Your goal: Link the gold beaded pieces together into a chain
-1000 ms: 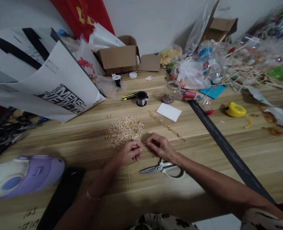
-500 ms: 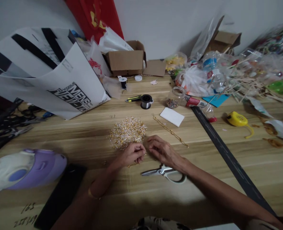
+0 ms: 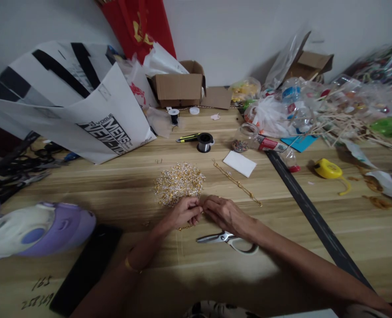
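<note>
My left hand [image 3: 186, 213] is closed in a pinch, with a bit of thin gold chain [image 3: 184, 228] showing under its fingers. Fingertip to fingertip with it is my right hand [image 3: 222, 213], its fingers bent together; what they pinch is too small to make out. Just beyond my left hand lies a pile of gold and silver beaded wire pieces [image 3: 179, 181]. White-handled scissors [image 3: 227, 238] rest on the table below my right hand. A longer gold chain [image 3: 237, 182] is stretched out to the right, beside a folded white paper [image 3: 240, 164].
Beyond the pile are a wire spool [image 3: 204, 142], a cutter [image 3: 187, 138] and a bead jar [image 3: 245, 138]. A yellow tape measure [image 3: 328, 168] lies right. At left are a large paper bag [image 3: 116, 119], a purple-white object [image 3: 56, 229] and a black slab [image 3: 88, 265].
My right hand has moved left, and its fingertips now meet those of my left hand. The view has shifted slightly.
</note>
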`<action>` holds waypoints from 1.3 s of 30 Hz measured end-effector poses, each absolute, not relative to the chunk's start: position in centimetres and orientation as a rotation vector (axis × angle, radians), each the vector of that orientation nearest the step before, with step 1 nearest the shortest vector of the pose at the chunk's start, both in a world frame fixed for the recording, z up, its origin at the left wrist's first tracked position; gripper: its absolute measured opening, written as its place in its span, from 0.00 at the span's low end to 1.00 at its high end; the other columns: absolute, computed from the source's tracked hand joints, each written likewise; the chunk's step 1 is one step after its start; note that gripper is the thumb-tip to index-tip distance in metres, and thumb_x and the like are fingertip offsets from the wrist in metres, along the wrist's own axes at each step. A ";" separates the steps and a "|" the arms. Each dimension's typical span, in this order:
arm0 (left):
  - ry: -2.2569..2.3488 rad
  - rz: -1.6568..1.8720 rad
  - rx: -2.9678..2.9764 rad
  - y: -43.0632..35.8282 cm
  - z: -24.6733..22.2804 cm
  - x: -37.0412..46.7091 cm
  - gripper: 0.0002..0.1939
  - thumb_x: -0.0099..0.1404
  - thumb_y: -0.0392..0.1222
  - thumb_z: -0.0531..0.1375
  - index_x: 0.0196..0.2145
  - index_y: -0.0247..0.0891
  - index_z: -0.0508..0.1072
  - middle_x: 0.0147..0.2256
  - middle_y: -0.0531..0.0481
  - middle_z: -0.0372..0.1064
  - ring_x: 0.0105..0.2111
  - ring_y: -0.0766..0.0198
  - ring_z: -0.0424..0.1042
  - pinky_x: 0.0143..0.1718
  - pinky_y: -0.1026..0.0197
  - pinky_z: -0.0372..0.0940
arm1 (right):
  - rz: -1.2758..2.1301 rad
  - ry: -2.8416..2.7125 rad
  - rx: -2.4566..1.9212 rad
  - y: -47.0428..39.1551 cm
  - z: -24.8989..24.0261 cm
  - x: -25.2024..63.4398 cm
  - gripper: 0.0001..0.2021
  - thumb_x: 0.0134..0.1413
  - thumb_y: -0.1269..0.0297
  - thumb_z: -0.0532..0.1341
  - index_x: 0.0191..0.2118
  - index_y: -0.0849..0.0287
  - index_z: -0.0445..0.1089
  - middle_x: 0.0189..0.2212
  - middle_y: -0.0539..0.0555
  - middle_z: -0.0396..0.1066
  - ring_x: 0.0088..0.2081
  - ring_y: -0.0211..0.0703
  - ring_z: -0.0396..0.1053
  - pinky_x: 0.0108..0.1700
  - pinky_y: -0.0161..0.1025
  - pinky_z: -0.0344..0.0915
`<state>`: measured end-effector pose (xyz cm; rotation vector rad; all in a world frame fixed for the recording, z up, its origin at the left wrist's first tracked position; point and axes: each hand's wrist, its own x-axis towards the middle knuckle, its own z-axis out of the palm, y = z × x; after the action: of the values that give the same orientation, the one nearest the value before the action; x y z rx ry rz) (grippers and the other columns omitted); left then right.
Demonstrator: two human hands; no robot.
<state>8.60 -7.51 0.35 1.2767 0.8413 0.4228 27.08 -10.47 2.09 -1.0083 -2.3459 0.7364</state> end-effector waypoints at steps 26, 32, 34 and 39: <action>0.880 0.371 1.350 -7.1 0.2 9.1 0.20 0.57 0.56 0.57 0.28 0.33 0.66 0.19 0.54 0.67 0.16 0.72 0.66 0.18 0.70 0.61 | 1.402 -1.429 -1.091 -10.0 0.0 27.3 0.13 0.51 0.56 0.61 0.28 0.62 0.65 0.22 0.48 0.61 0.25 0.34 0.58 0.27 0.32 0.54; 0.886 0.390 1.340 -7.2 -0.1 9.2 0.19 0.56 0.54 0.59 0.27 0.33 0.66 0.18 0.55 0.66 0.15 0.73 0.65 0.16 0.70 0.60 | 1.404 -1.450 -1.105 -9.9 0.0 27.3 0.13 0.52 0.56 0.60 0.28 0.63 0.65 0.21 0.47 0.59 0.23 0.33 0.55 0.26 0.31 0.52; 0.883 0.407 1.336 -7.3 -0.2 9.3 0.18 0.55 0.54 0.60 0.27 0.33 0.66 0.18 0.55 0.65 0.15 0.73 0.64 0.17 0.70 0.60 | 1.399 -1.457 -1.112 -9.9 0.0 27.3 0.13 0.51 0.56 0.60 0.28 0.63 0.65 0.21 0.47 0.59 0.24 0.33 0.55 0.26 0.31 0.53; 0.876 0.407 1.338 -7.3 -0.2 9.3 0.17 0.55 0.53 0.60 0.26 0.33 0.66 0.18 0.55 0.65 0.15 0.73 0.64 0.17 0.70 0.60 | 1.400 -1.483 -1.115 -9.9 -0.1 27.4 0.13 0.52 0.56 0.60 0.29 0.63 0.65 0.22 0.48 0.60 0.25 0.33 0.56 0.27 0.31 0.54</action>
<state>9.31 -7.34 -0.20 1.3375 0.8756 0.4072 27.36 -9.89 -0.12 -1.1150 -1.4830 1.3996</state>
